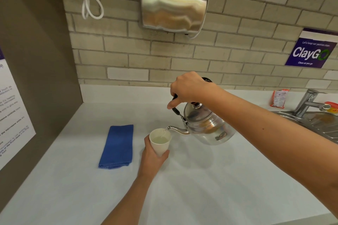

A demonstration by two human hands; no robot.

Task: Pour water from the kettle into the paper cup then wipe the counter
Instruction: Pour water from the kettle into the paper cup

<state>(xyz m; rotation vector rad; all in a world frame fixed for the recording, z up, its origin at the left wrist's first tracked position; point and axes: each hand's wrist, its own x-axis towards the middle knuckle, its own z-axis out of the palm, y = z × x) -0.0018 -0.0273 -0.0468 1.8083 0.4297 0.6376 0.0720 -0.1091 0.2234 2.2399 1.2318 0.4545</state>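
Observation:
A shiny steel kettle [206,128] hangs tilted above the white counter [210,188], spout pointing left. My right hand [190,88] grips its black handle from above. Water runs from the spout tip into a white paper cup [161,142], which holds some water. My left hand [152,157] is wrapped around the cup from below and keeps it just off the counter. A folded blue cloth [117,147] lies flat on the counter to the left of the cup, untouched.
A steel sink [318,124] with a tap [309,101] sits at the right edge, an orange packet [279,97] behind it. A metal hand dryer [173,5] hangs on the tiled wall. A brown side panel [36,78] with a notice closes off the left.

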